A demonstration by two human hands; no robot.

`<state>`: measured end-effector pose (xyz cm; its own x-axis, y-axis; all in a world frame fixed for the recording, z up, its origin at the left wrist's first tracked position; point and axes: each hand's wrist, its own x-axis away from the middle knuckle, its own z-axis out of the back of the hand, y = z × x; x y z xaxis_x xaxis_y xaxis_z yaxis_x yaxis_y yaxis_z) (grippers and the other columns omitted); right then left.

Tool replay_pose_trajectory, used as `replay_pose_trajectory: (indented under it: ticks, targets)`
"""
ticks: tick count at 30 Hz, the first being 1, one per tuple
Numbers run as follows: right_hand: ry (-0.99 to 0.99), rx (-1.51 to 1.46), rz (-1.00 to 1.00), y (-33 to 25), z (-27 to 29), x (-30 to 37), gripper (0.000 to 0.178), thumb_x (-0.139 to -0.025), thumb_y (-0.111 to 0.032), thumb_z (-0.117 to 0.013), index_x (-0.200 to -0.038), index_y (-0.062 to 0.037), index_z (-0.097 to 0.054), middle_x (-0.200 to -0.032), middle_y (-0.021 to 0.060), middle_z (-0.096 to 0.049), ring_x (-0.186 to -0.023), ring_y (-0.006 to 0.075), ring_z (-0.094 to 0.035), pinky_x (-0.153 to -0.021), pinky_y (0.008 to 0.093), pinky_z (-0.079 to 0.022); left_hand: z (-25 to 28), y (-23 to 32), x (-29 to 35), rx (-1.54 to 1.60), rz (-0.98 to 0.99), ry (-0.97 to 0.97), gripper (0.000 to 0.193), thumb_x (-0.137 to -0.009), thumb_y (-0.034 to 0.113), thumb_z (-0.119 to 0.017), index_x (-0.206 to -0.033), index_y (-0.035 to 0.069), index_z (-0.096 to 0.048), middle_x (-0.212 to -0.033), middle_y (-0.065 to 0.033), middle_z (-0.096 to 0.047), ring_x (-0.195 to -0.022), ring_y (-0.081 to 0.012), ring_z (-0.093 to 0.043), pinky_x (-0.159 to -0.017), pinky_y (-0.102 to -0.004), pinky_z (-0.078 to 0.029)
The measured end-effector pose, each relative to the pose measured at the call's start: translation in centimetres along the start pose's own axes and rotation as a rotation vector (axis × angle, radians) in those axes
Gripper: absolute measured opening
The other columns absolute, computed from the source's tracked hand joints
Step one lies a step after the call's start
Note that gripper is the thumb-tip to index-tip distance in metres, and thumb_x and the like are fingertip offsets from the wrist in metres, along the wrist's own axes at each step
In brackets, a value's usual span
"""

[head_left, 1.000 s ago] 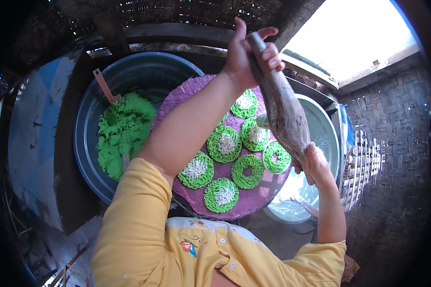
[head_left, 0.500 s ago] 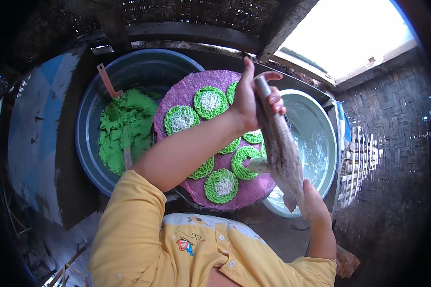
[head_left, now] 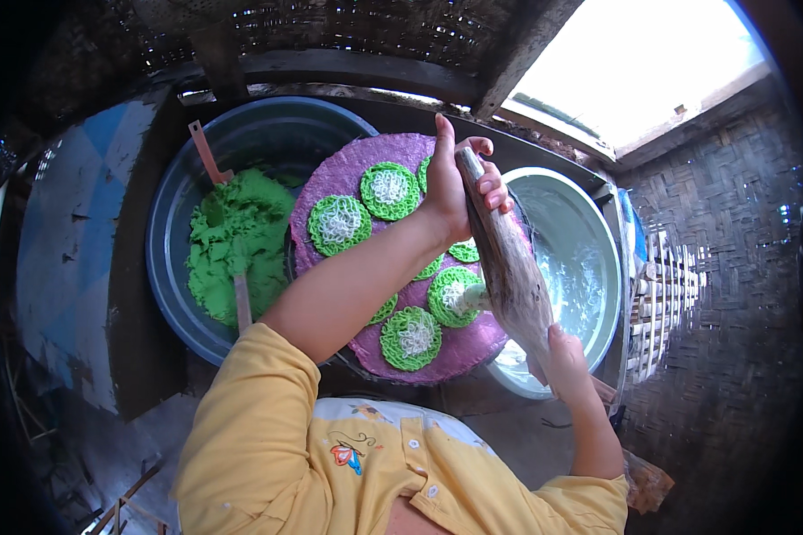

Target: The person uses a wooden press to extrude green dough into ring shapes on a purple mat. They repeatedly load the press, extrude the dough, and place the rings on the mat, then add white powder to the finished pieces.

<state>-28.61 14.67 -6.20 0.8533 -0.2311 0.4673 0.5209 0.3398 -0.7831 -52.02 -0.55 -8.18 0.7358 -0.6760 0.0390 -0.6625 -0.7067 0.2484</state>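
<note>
A weathered wooden press [head_left: 513,272] slants over a round purple tray [head_left: 464,350]. My left hand [head_left: 451,192] wraps its far end, thumb pointing up, and my right hand [head_left: 564,361] grips its near end. From the wood's left side a pale tube [head_left: 476,299] sticks out over a lacy green round with white strands [head_left: 451,299] in its middle. Other green rounds lie about the tray, such as a white-topped one [head_left: 410,339] at the near edge and another [head_left: 340,225] at the left. My left forearm and the press hide part of the tray.
At the left stands a large blue basin [head_left: 159,232] of green dough [head_left: 250,214], with a pink-handled spatula [head_left: 205,152] and a pale handle [head_left: 243,303] in it. To the right is a pale green basin [head_left: 602,267] with white smears. Woven walls [head_left: 714,205] surround a bright window opening.
The press has shifted a little left, with both hands still on it. White strands now fill the middle of the green round by the tube, where purple showed before.
</note>
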Motion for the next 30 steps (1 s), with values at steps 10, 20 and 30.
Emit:
replay_pose_trajectory:
  ticks: [10, 20, 30]
  targets:
    - [-0.009, -0.321, 0.096, 0.8, 0.7, 1.3, 0.063, -0.09, -0.057, -0.035, -0.077, 0.0014, -0.054, -0.052, 0.0078, -0.05, -0.037, 0.0118, -0.044, -0.034, 0.0252, -0.032, 0.3, -1.0, 1.3, -1.003, 0.506, 0.051, 0.087, -0.087, 0.067, -0.006, -0.131, 0.001, -0.041, -0.12, -0.0119, -0.053, -0.124, -0.0244, -0.035, -0.104, -0.0485, -0.018]
    - [-0.013, -0.487, 0.124, 2.9, 0.4, 0.6, 0.056, -0.093, -0.051, -0.035, -0.088, 0.0018, -0.053, -0.058, 0.007, -0.052, -0.041, 0.0101, -0.045, -0.037, 0.0238, -0.035, 3.6, -3.6, 5.5, -1.571, 0.455, 0.075, 0.092, -0.08, 0.077, -0.015, -0.085, 0.0, -0.065, -0.107, -0.0199, -0.056, -0.111, -0.0339, -0.039, -0.101, -0.0445, -0.024]
    - [0.06, -0.607, 0.187, 2.7, -0.1, 0.6, 0.065, -0.088, -0.061, -0.036, -0.092, 0.0027, -0.051, -0.056, 0.0084, -0.049, -0.041, 0.0118, -0.046, -0.034, 0.0242, -0.034, 2.8, -2.2, 9.3, -2.101, 0.181, -0.152, 0.066, -0.09, 0.058, -0.03, -0.111, 0.001, -0.057, -0.131, -0.0135, -0.037, -0.115, -0.0297, -0.032, -0.098, -0.0422, -0.022]
